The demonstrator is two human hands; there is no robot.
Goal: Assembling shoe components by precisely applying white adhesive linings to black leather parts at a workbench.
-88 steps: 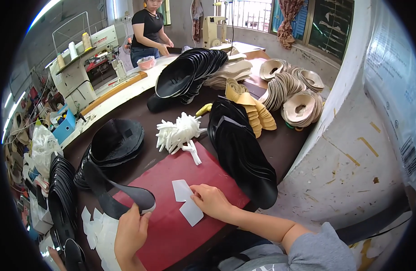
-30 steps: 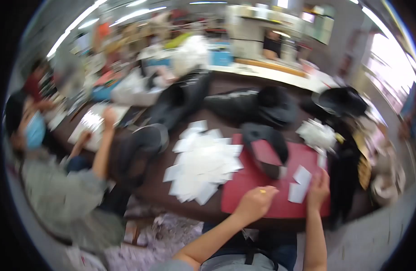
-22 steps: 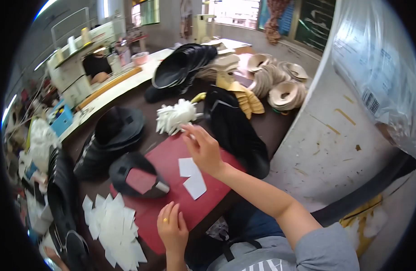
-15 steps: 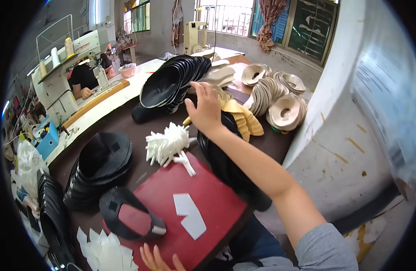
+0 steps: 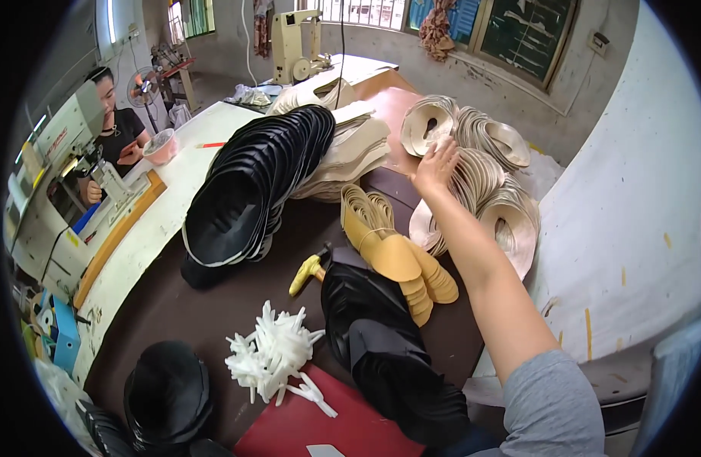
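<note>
My right hand point(image 5: 436, 164) reaches far over the table, its fingers stretched out at the stacks of beige curved shoe-upper pieces. A ring-shaped beige stack point(image 5: 429, 124) lies just beyond the fingertips, and a fanned beige stack point(image 5: 474, 177) is beside the hand. Whether the fingers touch either stack I cannot tell. Nearer lies a tied bundle of yellow pieces point(image 5: 400, 259). Left of it is a long fanned stack of black shoe uppers point(image 5: 227, 209). My left hand is out of view.
White strips point(image 5: 274, 350) lie in a heap by the red board point(image 5: 320, 419). A yellow-handled hammer point(image 5: 308, 273) and black pieces point(image 5: 373, 320) lie nearby. Another black stack point(image 5: 168, 392) stands at front left. A person sits behind a sewing machine point(image 5: 57, 175). A white wall point(image 5: 602, 251) bounds the right.
The view has shifted up toward the far table. My right hand has moved from beside the long black stack over to the beige stacks. My left hand has left the picture.
</note>
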